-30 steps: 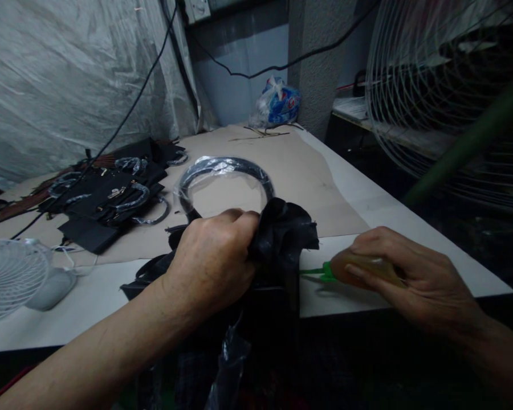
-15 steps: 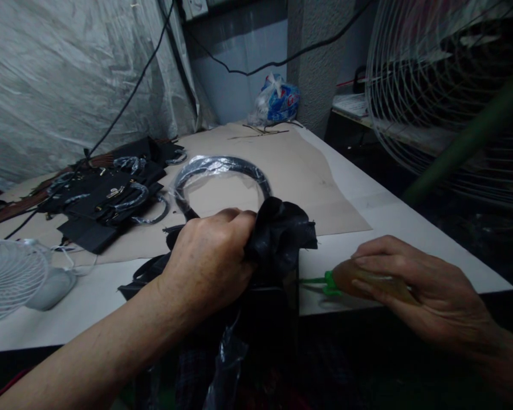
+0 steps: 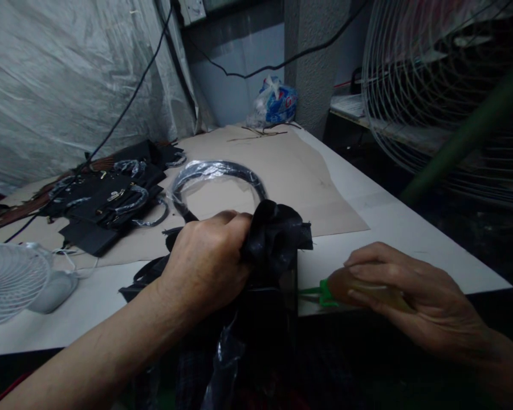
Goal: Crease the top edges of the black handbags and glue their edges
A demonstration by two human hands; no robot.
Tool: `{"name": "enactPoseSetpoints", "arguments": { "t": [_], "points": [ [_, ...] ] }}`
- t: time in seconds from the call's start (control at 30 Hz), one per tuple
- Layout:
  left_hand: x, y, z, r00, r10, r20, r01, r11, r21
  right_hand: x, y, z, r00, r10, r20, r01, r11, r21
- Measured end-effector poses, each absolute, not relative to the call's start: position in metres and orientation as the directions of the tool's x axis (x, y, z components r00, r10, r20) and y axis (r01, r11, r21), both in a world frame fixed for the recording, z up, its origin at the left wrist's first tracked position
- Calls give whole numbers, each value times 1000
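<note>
My left hand [image 3: 214,256] is closed around the gathered black fabric of a handbag [image 3: 277,236] near the table's front edge. Behind that hand rises the bag's round handle [image 3: 222,168], wrapped in clear plastic. A strip of plastic film [image 3: 225,361] hangs below the bag. In my right hand [image 3: 406,290] is a squeeze bottle [image 3: 353,285] with amber contents, its green nozzle [image 3: 324,292] pointing left at the bag's side. Whether the nozzle tip touches the bag I cannot tell. The lower part of the bag is lost in shadow.
To the left on the table [image 3: 448,256] lies a pile of black bag pieces [image 3: 106,193] with plastic-wrapped handles. A small white fan [image 3: 12,282] stands at the left front, a large wire fan [image 3: 436,102] at the right. A plastic bag [image 3: 277,102] sits at the back.
The view has shifted slightly. Both hands keep their grip, and the squeeze bottle stays beside the handbag with hardly any movement.
</note>
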State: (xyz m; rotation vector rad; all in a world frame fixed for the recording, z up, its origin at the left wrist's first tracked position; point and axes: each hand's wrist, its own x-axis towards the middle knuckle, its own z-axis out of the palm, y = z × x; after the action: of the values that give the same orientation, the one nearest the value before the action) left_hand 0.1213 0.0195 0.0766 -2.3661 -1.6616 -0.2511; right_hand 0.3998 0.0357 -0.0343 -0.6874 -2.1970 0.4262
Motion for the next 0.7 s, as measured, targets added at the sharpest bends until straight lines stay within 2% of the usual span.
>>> {"name": "enactPoseSetpoints", "arguments": {
  "t": [0.2, 0.33, 0.47, 0.6, 0.7],
  "points": [
    [123, 19, 77, 340, 890, 304, 940, -320, -116, 399, 35, -36, -453, 618, 642, 358, 786, -504],
    [124, 17, 77, 343, 882, 323, 939, -336, -79, 401, 33, -37, -541, 631, 556, 280, 759, -589],
    [121, 12, 76, 344, 880, 327, 937, -343, -63, 404, 27, -42, -456, 681, 573, 364, 730, -578],
    [118, 6, 73, 369, 875, 315, 926, -375, -44, 402, 20, -41, -509, 697, 506, 393, 711, -584],
    [117, 4, 72, 364, 880, 306, 928, -369, -44, 398, 14, -36, -447, 713, 540, 456, 701, -549]
  ]
}}
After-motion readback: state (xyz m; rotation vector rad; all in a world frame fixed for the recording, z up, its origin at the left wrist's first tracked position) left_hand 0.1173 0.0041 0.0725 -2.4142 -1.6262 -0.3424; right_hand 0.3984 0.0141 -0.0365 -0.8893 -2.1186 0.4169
